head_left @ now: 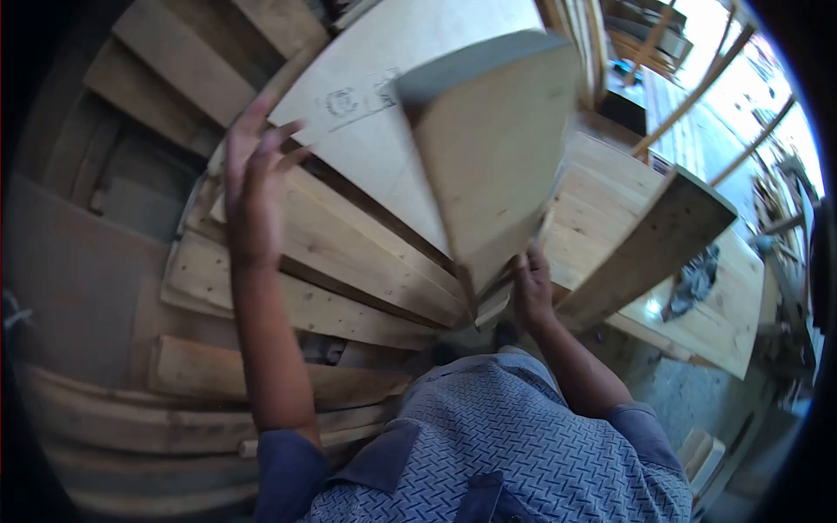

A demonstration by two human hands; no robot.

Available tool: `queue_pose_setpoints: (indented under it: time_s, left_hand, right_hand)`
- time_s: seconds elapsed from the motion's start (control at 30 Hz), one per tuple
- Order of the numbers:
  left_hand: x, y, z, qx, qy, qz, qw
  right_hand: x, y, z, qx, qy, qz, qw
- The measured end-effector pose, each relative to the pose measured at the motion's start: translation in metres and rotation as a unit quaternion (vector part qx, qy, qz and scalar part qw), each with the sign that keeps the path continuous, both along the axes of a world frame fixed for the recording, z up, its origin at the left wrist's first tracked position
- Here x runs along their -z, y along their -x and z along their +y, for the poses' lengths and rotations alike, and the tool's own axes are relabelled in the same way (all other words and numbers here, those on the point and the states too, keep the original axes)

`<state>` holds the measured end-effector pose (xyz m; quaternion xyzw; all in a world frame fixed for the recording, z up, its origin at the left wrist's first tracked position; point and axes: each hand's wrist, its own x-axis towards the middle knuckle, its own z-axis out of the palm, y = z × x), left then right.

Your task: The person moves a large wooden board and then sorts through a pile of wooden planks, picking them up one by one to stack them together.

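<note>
A wide wooden board (pixel 500 157) stands steeply tilted in front of me, its near end low and its grey far end raised. Fingers of my right hand (pixel 532 283) are closed around its lower right edge. My left hand (pixel 255 196) is raised to the left, slightly blurred, its fingers spread and nothing in them. Behind that hand lie several planks (pixel 349 235), side by side. A pale plywood sheet (pixel 349 144) with black stamped marks leans beyond them, partly covered by the board.
To the right is a wooden workbench (pixel 602 183), with a dark plank (pixel 649 240) slanting across its edge and a grey crumpled cloth (pixel 695 283) on it. More boards (pixel 183 61) are stacked at upper left. Long thin sticks (pixel 697 91) rise at upper right.
</note>
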<state>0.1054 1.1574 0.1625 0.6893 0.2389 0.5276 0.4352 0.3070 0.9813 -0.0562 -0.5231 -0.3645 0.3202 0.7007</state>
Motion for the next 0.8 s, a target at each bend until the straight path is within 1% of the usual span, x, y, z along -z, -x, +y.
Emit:
queue_pose_setpoints:
  time_s: [0.03, 0.07, 0.13, 0.17, 0.23, 0.27, 0.33, 0.43, 0.5, 0.57, 0.63, 0.67, 0.73, 0.8]
  left_hand:
    - [0.013, 0.023, 0.016, -0.033, 0.006, 0.007, 0.999]
    - [0.029, 0.050, 0.036, -0.076, 0.015, 0.038, 0.996]
    - [0.056, 0.094, 0.066, -0.149, 0.029, 0.092, 0.984]
    - [0.067, 0.111, 0.074, -0.181, 0.033, 0.115, 0.976]
    - [0.093, 0.139, 0.091, -0.223, 0.003, 0.130, 0.966]
    - [0.096, 0.141, 0.088, -0.228, 0.020, 0.097, 0.969]
    - [0.111, 0.150, 0.093, -0.239, 0.030, 0.103, 0.965]
    - [0.126, 0.157, 0.088, -0.258, 0.022, 0.116, 0.959]
    - [0.129, 0.158, 0.081, -0.255, 0.016, 0.137, 0.957]
    - [0.132, 0.164, 0.076, -0.248, 0.008, 0.128, 0.960]
    - [0.130, 0.172, 0.069, -0.257, 0.048, 0.123, 0.957]
    - [0.131, 0.178, 0.071, -0.254, 0.048, 0.115, 0.959]
    - [0.130, 0.186, 0.071, -0.257, 0.043, 0.119, 0.958]
    - [0.119, 0.183, 0.063, -0.270, 0.041, 0.128, 0.953]
  right_hand:
    - [0.003, -0.009, -0.008, 0.073, -0.004, -0.016, 0.997]
    - [0.001, -0.017, -0.021, 0.092, 0.006, -0.024, 0.995]
    - [-0.010, -0.031, -0.049, 0.174, 0.017, 0.023, 0.984]
    - [-0.013, -0.037, -0.061, 0.186, 0.022, 0.015, 0.982]
    - [-0.018, -0.045, -0.080, 0.289, -0.024, 0.054, 0.956]
    - [-0.018, -0.048, -0.088, 0.295, -0.021, 0.049, 0.954]
    - [-0.016, -0.052, -0.102, 0.348, -0.040, 0.068, 0.934]
    - [-0.023, -0.047, -0.115, 0.343, -0.056, 0.058, 0.936]
    - [-0.001, -0.060, -0.136, 0.330, -0.038, 0.048, 0.942]
    - [0.012, -0.070, -0.151, 0.319, -0.020, 0.038, 0.947]
    - [0.015, -0.075, -0.161, 0.372, -0.013, 0.012, 0.928]
    - [0.020, -0.079, -0.167, 0.372, -0.013, 0.011, 0.928]
    - [0.027, -0.087, -0.178, 0.388, -0.023, 0.041, 0.921]
    - [0.028, -0.089, -0.177, 0.401, -0.040, 0.053, 0.914]
